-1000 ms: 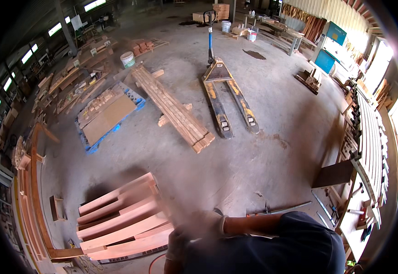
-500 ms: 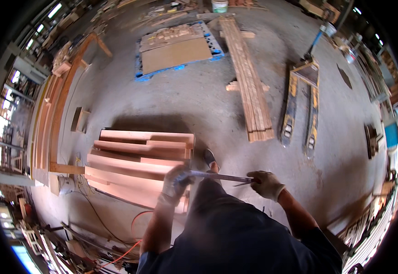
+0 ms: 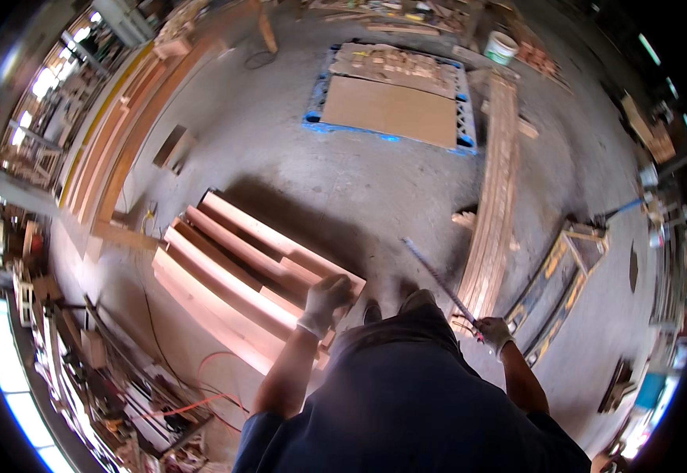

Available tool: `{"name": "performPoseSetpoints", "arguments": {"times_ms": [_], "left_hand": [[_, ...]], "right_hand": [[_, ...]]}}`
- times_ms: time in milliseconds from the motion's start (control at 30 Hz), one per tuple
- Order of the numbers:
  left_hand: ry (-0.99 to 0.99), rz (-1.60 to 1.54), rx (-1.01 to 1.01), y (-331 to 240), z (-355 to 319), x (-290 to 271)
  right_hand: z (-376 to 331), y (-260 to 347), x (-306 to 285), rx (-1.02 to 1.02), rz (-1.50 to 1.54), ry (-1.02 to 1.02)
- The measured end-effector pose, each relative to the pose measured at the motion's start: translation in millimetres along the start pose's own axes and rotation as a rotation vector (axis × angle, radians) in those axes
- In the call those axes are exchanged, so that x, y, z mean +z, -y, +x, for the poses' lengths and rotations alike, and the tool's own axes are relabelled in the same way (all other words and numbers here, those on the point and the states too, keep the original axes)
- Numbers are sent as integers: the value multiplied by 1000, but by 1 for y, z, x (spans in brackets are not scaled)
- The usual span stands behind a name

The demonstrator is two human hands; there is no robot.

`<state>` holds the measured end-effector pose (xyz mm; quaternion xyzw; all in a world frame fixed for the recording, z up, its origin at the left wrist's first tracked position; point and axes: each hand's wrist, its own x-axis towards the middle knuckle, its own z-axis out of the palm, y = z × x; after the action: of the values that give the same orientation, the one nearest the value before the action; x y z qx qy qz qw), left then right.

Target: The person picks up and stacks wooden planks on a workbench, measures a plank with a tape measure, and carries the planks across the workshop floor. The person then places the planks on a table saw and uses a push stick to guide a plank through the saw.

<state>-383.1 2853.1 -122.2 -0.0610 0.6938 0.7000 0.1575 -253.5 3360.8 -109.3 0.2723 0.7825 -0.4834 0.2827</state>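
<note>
My left hand (image 3: 326,304), in a pale glove, is over the right end of a stack of reddish-brown wooden boards (image 3: 233,278). Its fingers are curled; whether they grip a board edge is hidden. Out to the right, my gloved right hand (image 3: 495,332) is shut on one end of a long thin dark bar (image 3: 443,285) with a ridged-looking edge and a bit of red by the fingers. The bar's free end points forward and left, above the concrete floor. Several boards lie side by side, some shorter ones among them.
A long bundle of wood strips (image 3: 495,205) lies right of centre, beside a yellow pallet jack (image 3: 546,272). A blue pallet (image 3: 312,102) with cardboard is ahead. An orange hose (image 3: 202,402) runs along the floor at left. A white bucket (image 3: 501,49) stands farther back.
My left hand has let go of the bar and is over the boards' end. My right hand has moved right and lower, with the bar swung to point forward. The view has turned left.
</note>
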Motion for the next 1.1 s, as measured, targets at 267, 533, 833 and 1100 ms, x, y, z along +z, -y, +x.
{"name": "performPoseSetpoints", "arguments": {"times_ms": [267,533,833,1100], "left_hand": [[-497,-111,-751,139,-16,-40],[-319,441,-928,171,-23,38],[-388,408,-846,137,119,38],[-202,797,-494,160,273,-169]], "right_hand": [[186,-34,-129,630,-94,64],[400,276,-120,311,-456,151],[558,543,47,-188,-296,363],[600,570,107,138,-592,392]]}}
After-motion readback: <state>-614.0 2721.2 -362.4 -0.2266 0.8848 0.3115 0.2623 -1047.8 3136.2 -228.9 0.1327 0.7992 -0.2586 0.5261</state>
